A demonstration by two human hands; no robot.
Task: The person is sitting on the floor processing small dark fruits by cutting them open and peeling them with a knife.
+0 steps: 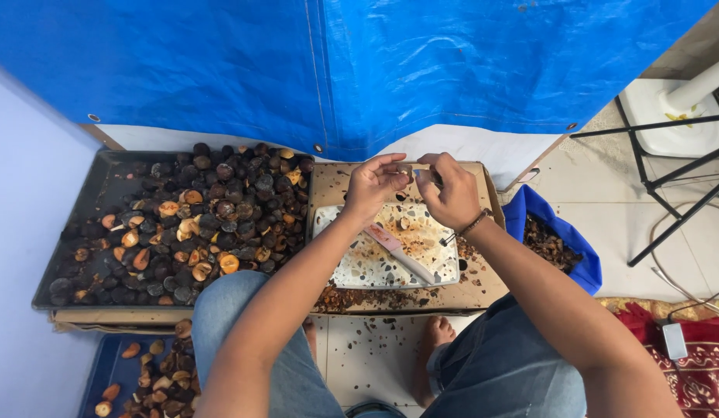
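My left hand (373, 184) and my right hand (449, 190) meet above a white speckled cutting board (359, 267), pinching a small dark nut (407, 168) between their fingertips. My right hand also seems to hold a small tool at the nut; its shape is hard to make out. A knife with a pink handle (386, 239) lies across the board under my wrists. The board rests on a brown cardboard box (475, 290) strewn with shell scraps. To the left, a dark metal tray (104, 190) holds a heap of dark round nuts (212, 213), some split open.
A blue bag (564, 240) with brown shell bits sits right of the box. A blue tray of peeled pieces (154, 371) lies at lower left. A blue tarp (336, 70) hangs behind. A black metal stand (669, 190) and a red mat (692, 356) are at right.
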